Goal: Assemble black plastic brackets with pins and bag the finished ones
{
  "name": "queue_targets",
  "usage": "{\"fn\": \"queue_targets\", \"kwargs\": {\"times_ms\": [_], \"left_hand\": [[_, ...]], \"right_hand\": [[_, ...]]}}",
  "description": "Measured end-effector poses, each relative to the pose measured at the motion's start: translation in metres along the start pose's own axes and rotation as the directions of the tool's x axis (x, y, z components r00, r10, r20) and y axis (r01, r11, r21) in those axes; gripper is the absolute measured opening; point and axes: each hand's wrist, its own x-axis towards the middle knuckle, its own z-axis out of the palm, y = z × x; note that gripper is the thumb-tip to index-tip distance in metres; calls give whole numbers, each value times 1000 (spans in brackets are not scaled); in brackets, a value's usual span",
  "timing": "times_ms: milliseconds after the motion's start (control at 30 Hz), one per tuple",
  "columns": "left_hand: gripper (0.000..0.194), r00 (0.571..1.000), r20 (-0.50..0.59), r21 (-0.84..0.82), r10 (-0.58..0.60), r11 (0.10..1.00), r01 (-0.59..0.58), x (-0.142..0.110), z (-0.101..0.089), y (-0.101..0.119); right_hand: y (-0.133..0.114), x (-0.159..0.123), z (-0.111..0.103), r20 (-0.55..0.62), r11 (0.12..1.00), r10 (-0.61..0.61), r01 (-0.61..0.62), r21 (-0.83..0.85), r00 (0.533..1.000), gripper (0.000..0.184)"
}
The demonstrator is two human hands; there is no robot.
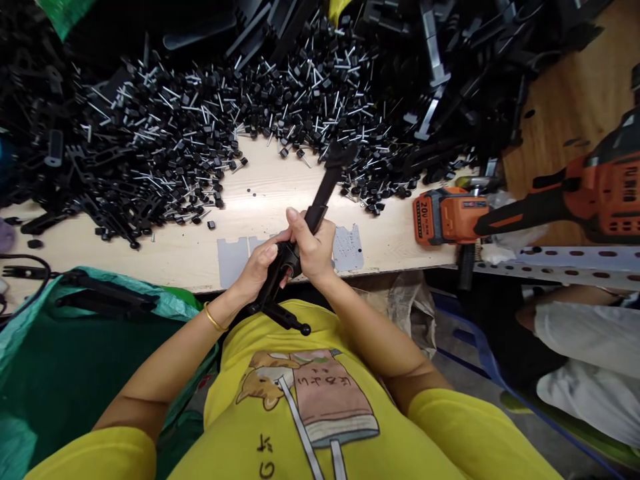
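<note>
We have two hands, left and right, both closed around one black arm assembly above the tabletop's near edge. Its long axis slants, upper end pointing away and rightward, ball-tipped branch toward our shirt. One power tool lies right.

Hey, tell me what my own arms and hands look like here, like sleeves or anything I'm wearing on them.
Short yellow sleeves cover your upper arms; your forearms are bare. Your left hand has a thin gold-coloured bangle at the wrist. Your right hand and wrist show nothing worn, and neither hand is gloved.
</note>
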Motion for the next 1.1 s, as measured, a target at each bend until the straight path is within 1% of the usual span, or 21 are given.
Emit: {"fn": "queue_targets", "kwargs": {"times_ms": [100, 267, 367, 400, 433, 467, 500, 567, 600, 633, 700, 767, 833, 867, 900, 933, 967, 1000, 1033, 1067, 1100], "left_hand": [[79, 1000, -3, -42, -18, 999, 18, 0, 2, -2], [82, 995, 87, 23, -39, 999, 37, 10, -17, -2], [78, 976, 210, 267, -51, 964, -7, 9, -32, 15], [80, 963, 267, 403, -34, 912, -80, 5, -34, 23], [85, 948, 318, 548, -10, 818, -176, -2, -32, 29], [95, 933, 359, 688, 17, 670, -277, -9, -28, 34], [104, 935, 350, 811, 57, 480, -333, -16, -22, 36], [102, 941, 264, 950, 212, 109, -291, -25, -4, 31], [95, 932, 217, 975, 291, -21, -220, -25, 5, 26], [88, 919, 173, 984, 353, -100, -147, -22, 13, 20], [77, 901, 80, 988, 426, -150, -16, -9, 21, 8], [70, 900, 21, 992, 436, -124, 36, 5, 16, 2], [66, 912, -5, 995, 411, -89, 46, 13, 2, 4], [64, 919, -19, 996, 395, -77, 54, 14, -7, 7], [61, 926, -42, 995, 376, -71, 74, 13, -16, 13], [57, 933, -64, 993, 355, -72, 96, 11, -24, 19], [52, 944, -66, 992, 324, -78, 97, 7, -30, 25], [48, 959, -34, 995, 282, -86, 60, 2, -33, 32], [46, 972, 32, 996, 234, -91, -11, -3, -35, 39], [46, 976, 122, 990, 179, -98, -105, -8, -34, 45], [47, 968, 219, 973, 121, -105, -207, -14, -33, 50]], "right_hand": [[-2, 8, -2, 130, 996, 88, -87, -13, 988, 48], [0, 3, 7, -1, 998, 55, -55, -32, 998, 48], [8, 9, 5, -62, 998, 45, -47, -30, 997, 46], [11, 14, 2, -107, 999, 50, -51, -15, 993, 46], [13, 20, -1, -163, 998, 58, -58, 8, 985, 45], [14, 27, -3, -226, 997, 70, -63, 38, 972, 45], [15, 32, -4, -282, 995, 86, -68, 73, 956, 46], [16, 38, -2, -353, 986, 126, -78, 147, 927, 46], [16, 37, 2, -364, 980, 146, -86, 178, 920, 47], [17, 35, 7, -365, 975, 162, -93, 200, 917, 47], [20, 26, 14, -335, 970, 184, -115, 214, 924, 46], [23, 16, 11, -232, 976, 191, -160, 146, 954, 45], [21, 8, -7, -116, 989, 136, -143, -48, 984, 43], [17, 7, -20, -84, 980, 61, -75, -183, 995, 44], [11, 6, -35, -69, 944, -59, 33, -329, 996, 48], [2, 6, -49, -65, 864, -229, 172, -474, 971, 53], [-7, 6, -62, 23, 732, -376, 312, -606, 926, 56], [-17, 7, -71, 214, 561, -438, 452, -694, 873, 57], [-27, 8, -77, 433, 376, -399, 575, -727, 808, 53], [-36, 9, -80, 624, 219, -264, 676, -704, 735, 45], [-43, 9, -80, 752, 120, -71, 754, -645, 655, 35]]}}
